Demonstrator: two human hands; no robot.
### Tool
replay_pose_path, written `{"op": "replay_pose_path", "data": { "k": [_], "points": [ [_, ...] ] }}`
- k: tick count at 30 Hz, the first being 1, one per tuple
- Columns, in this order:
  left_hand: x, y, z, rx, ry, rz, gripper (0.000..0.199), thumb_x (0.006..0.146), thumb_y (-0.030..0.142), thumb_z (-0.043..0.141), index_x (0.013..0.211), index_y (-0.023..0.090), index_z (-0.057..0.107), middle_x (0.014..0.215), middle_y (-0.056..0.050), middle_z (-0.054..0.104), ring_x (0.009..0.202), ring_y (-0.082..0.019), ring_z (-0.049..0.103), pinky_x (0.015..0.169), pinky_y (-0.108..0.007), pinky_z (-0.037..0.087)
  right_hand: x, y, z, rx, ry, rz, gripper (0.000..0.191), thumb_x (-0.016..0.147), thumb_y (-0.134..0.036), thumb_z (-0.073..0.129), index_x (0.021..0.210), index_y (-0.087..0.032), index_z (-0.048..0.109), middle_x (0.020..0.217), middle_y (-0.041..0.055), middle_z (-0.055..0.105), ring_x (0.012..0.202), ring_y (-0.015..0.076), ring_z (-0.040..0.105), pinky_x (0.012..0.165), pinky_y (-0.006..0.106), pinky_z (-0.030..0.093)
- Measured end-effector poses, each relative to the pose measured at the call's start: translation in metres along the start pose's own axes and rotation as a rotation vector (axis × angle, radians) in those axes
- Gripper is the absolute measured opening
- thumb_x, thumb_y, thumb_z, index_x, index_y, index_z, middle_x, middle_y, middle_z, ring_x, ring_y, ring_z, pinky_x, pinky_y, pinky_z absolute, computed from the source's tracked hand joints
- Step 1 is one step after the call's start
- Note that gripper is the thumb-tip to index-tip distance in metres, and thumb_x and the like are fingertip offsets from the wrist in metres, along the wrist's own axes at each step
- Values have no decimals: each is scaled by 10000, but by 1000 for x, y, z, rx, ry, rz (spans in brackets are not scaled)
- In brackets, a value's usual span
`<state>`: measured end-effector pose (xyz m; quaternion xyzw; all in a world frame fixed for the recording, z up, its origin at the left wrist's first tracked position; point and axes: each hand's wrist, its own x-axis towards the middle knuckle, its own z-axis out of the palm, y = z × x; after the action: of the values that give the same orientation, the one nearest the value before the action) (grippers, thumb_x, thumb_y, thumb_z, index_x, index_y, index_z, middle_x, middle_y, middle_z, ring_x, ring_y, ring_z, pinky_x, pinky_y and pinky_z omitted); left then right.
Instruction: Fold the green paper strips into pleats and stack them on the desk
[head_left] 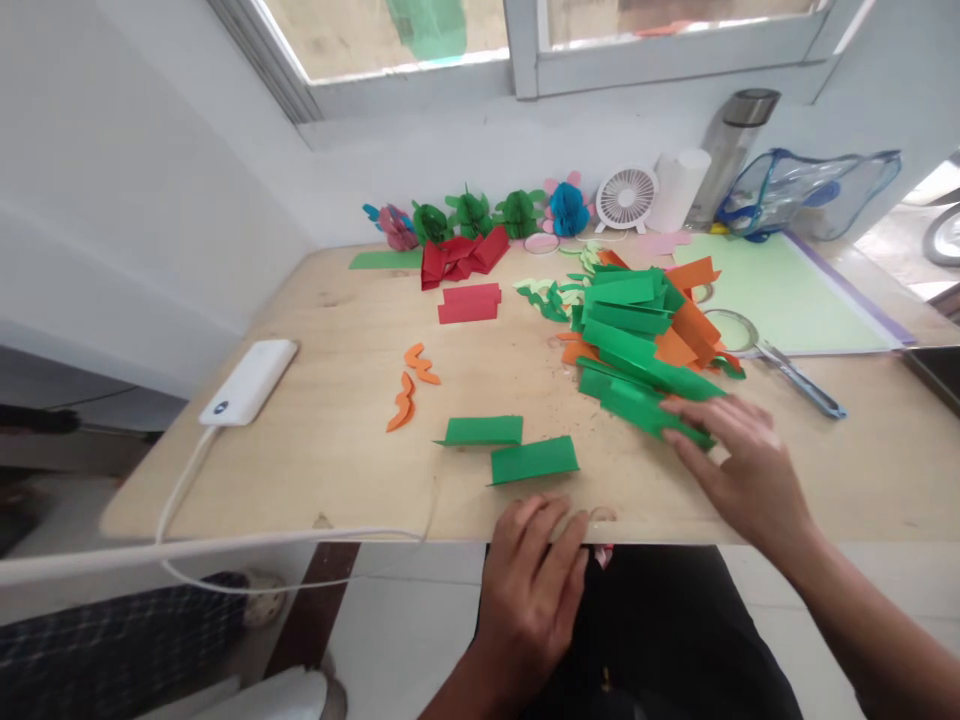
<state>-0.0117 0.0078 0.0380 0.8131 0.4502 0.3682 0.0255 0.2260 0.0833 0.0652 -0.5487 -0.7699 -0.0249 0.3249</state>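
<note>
My right hand (pixel 739 460) is at the right side of the table, thumb and fingers closed on the near end of a folded green paper strip (pixel 634 405). That strip lies at the front of a pile of folded green and orange papers (pixel 622 290). My left hand (pixel 536 580) rests at the table's front edge, fingers stretched out and holding nothing. Just beyond its fingertips lie two folded green paper pieces, one nearer (pixel 534 461) and one farther left (pixel 484 431). Two wavy orange paper cutouts (pixel 403 403) sit left of them.
Red folded papers (pixel 469 303) lie mid-table. Paper figures (pixel 471 213), a small white fan (pixel 627 198) and a bottle (pixel 731 160) stand along the wall. A utility knife (pixel 802 380) lies at right near a tape roll (pixel 731 330). A white power bank (pixel 249 382) with a cable is left.
</note>
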Motion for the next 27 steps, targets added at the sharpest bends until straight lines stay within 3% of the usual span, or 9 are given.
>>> {"op": "replay_pose_path", "data": {
  "k": [4,7,9,13,16,27],
  "points": [
    [9,-19,-11,75,86,-79,242,869,75,563,1089,153,626,1051,-108,687,1039,-233,593,913,-411,503,41,18,4,-161,139,-25,190,904,-341,564,1010,-220,665,802,49,673,825,240,596,824,435,412],
    [14,-35,-14,121,44,-126,184,889,129,564,1046,175,648,1020,-88,702,1002,-228,609,888,-409,498,42,13,12,-138,148,6,232,899,-336,575,1076,-210,656,974,94,688,951,276,608,848,461,437],
    [16,-42,-14,124,13,-149,143,896,153,569,1002,184,660,976,-69,715,969,-219,618,875,-397,490,31,-1,17,-30,81,-15,194,905,-306,565,1066,-242,652,957,74,690,936,257,621,849,456,455],
    [18,-48,-15,107,-27,-157,113,906,154,560,937,190,662,915,-43,729,920,-204,622,861,-378,469,10,-33,30,334,-208,-121,183,937,-248,505,1051,-232,646,959,59,688,897,186,643,772,348,516],
    [20,-48,-15,95,-44,-158,127,921,155,536,908,197,655,884,-31,729,904,-198,626,857,-370,458,5,-42,40,458,-341,-153,207,957,-239,467,1054,-216,648,958,64,693,904,179,641,788,346,520],
    [21,-45,-15,39,-61,-212,124,927,193,534,880,196,648,874,-28,729,873,-181,643,845,-354,463,0,-38,42,462,-456,-88,218,971,-256,448,1008,-199,656,895,49,710,834,163,648,768,333,491]
  ]
}}
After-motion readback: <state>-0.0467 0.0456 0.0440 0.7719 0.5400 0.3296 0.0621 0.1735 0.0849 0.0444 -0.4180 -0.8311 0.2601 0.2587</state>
